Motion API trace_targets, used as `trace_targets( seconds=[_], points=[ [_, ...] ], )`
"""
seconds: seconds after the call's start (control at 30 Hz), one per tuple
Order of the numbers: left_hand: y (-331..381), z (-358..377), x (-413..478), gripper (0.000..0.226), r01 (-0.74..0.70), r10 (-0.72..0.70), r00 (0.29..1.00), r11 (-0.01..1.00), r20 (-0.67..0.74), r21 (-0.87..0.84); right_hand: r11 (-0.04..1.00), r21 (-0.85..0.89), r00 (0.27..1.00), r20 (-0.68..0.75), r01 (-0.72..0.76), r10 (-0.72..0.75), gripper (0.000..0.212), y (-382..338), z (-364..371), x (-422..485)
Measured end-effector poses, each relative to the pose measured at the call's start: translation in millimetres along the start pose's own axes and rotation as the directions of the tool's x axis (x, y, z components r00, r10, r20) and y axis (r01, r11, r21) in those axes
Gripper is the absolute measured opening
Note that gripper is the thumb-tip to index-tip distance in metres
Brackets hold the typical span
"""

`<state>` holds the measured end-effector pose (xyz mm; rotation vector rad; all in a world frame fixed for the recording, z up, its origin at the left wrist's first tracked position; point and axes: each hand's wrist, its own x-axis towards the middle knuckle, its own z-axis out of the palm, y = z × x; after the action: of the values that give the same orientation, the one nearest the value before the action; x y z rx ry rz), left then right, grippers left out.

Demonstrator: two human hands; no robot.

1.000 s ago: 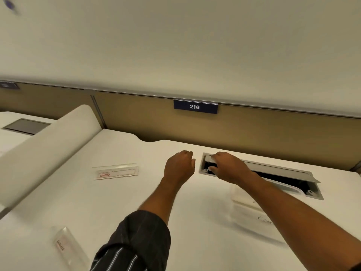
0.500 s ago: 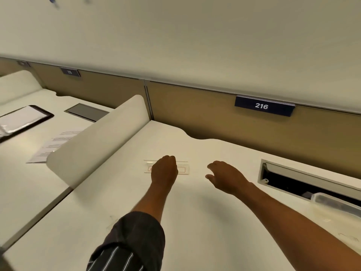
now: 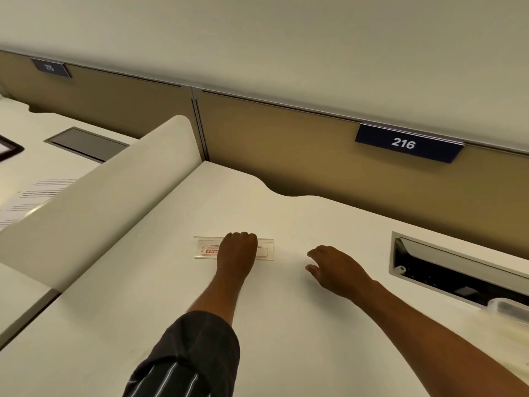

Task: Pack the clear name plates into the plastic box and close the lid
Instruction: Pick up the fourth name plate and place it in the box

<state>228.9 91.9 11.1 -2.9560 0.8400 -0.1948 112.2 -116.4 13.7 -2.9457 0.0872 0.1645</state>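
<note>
Left hand (image 3: 239,250) curls over one name plate (image 3: 206,248); right hand (image 3: 336,270) hovers open.

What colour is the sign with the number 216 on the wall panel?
The sign is dark navy blue with white digits, seen best in the head view, the only one.

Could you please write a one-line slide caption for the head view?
Left hand covers a clear name plate on the white desk; right hand hovers open.

left hand (image 3: 239,250) curled over my clear name plate (image 3: 207,247) on the desk (image 3: 286,325) | right hand (image 3: 333,266) spread, hovering just right | plastic box (image 3: 508,306) far right
</note>
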Motion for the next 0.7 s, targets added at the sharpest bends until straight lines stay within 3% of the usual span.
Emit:
trace_targets(
  seconds=[0.13,0.23,0.33,0.53,0.6,0.63,0.7],
  points=[
    [3,-6,6,0.018,-0.052,0.048,0.997,0.997,0.064,0.058,1.000,0.009,1.000,0.005,-0.020,0.020,0.037,8,6,1],
    [7,-17,9,0.027,-0.072,0.076,0.997,0.990,-0.027,0.123,0.999,0.021,0.999,0.001,-0.034,0.034,0.037,7,8,-1],
    [13,-18,15,0.017,-0.059,0.059,0.998,0.998,-0.008,-0.015,0.996,0.065,0.998,-0.009,-0.068,0.069,0.040,6,6,-3],
    [39,-43,29,0.023,0.010,-0.081,0.978,0.938,-0.192,-0.347,0.961,0.245,0.988,-0.058,-0.126,0.144,0.046,6,-7,-9],
    [50,-53,31,0.021,0.064,-0.191,0.966,0.829,-0.172,-0.556,0.938,0.325,0.985,-0.075,-0.120,0.152,0.048,8,-13,-11],
    [56,-59,31,0.020,0.086,-0.242,0.961,0.717,-0.131,-0.692,0.920,0.373,0.983,-0.086,-0.120,0.163,0.048,8,-17,-13],
    [67,-68,28,0.017,0.115,-0.293,0.956,0.375,0.000,-0.920,0.870,0.474,0.974,-0.101,-0.133,0.203,0.048,11,-24,-18]
  ],
)
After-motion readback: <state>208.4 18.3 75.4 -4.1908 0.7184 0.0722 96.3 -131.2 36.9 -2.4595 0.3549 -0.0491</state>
